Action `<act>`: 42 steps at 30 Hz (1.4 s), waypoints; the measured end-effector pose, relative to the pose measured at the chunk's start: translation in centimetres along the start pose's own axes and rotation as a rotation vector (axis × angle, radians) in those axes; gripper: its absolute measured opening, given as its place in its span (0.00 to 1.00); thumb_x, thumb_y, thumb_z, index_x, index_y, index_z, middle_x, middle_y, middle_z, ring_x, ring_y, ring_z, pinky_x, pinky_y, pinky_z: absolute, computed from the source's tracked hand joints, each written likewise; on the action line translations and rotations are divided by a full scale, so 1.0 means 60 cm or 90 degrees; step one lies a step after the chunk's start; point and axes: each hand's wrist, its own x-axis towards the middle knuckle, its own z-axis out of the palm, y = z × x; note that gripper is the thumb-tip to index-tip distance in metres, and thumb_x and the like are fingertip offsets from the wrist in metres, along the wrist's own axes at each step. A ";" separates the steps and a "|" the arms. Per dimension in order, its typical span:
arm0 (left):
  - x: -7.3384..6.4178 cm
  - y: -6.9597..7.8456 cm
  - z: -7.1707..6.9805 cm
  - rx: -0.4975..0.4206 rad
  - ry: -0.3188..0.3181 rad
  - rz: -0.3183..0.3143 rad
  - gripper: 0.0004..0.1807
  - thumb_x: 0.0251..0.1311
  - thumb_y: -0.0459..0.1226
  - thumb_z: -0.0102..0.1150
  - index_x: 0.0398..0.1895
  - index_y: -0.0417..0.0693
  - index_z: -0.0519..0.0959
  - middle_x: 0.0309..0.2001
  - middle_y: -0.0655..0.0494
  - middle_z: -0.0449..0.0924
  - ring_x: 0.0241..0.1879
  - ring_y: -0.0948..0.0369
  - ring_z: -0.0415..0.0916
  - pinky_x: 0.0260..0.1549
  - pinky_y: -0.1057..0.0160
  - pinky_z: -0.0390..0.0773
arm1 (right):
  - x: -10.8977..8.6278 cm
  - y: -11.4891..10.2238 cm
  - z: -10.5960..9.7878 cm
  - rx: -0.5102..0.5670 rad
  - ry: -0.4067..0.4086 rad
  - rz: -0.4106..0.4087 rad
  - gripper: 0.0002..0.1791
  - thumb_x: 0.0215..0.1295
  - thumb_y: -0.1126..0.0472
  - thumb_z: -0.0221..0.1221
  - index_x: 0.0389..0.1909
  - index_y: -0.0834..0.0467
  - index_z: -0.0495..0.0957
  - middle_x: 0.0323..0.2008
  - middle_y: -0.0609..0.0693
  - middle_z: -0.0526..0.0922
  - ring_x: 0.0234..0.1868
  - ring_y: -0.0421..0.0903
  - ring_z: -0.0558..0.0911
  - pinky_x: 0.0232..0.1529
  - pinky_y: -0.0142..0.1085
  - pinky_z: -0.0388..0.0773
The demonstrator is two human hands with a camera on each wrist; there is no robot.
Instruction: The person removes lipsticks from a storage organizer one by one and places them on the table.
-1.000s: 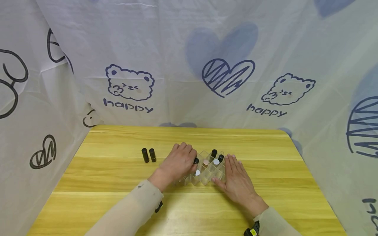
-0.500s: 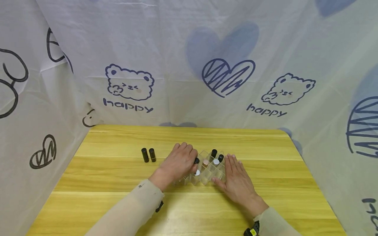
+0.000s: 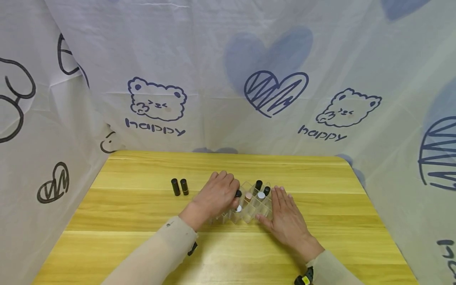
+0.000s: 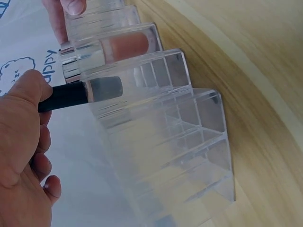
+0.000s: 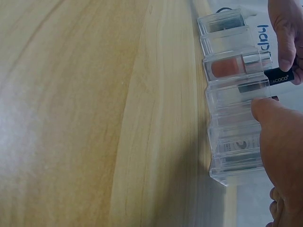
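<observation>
My left hand (image 3: 215,194) pinches the black cap of a lipstick tube (image 4: 66,97) between thumb and curled fingers. The tube's lower end shows through the wall of a clear stepped organizer (image 4: 208,111), inside one of its compartments. Lettering on the black part faces the right wrist camera. My right hand (image 3: 288,219) lies with straight fingers along the organizer's right side, its thumb at the front. Beside the held tube, a lip gloss (image 5: 226,67) with coral colour and a silver cap sits in a front slot.
Two black lipstick tubes (image 3: 175,187) stand side by side on the wooden table (image 3: 320,174), left of the organizer. Black-capped tubes (image 3: 258,185), a white-topped one (image 3: 261,195) and a pinkish-topped one (image 3: 248,196) fill other slots. A printed white cloth (image 3: 213,118) hangs behind the table.
</observation>
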 end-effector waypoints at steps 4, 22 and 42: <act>0.000 -0.001 -0.006 0.001 0.014 0.003 0.15 0.75 0.51 0.53 0.46 0.49 0.76 0.38 0.57 0.71 0.38 0.56 0.63 0.41 0.58 0.63 | 0.000 0.001 0.000 -0.004 -0.002 -0.003 0.56 0.73 0.30 0.55 0.80 0.72 0.53 0.80 0.70 0.57 0.82 0.65 0.56 0.80 0.58 0.56; -0.002 -0.011 -0.042 0.000 0.057 0.015 0.15 0.72 0.51 0.60 0.43 0.50 0.77 0.36 0.58 0.71 0.37 0.58 0.62 0.38 0.61 0.62 | 0.000 0.000 -0.003 0.005 0.000 -0.006 0.56 0.73 0.30 0.55 0.80 0.72 0.53 0.80 0.70 0.58 0.82 0.66 0.56 0.79 0.59 0.55; -0.021 -0.043 -0.065 -0.044 0.065 -0.024 0.15 0.70 0.50 0.62 0.46 0.48 0.79 0.38 0.57 0.74 0.37 0.57 0.63 0.39 0.60 0.62 | 0.001 0.002 -0.001 -0.002 -0.007 -0.006 0.57 0.74 0.29 0.52 0.81 0.72 0.51 0.80 0.70 0.56 0.82 0.66 0.55 0.80 0.59 0.54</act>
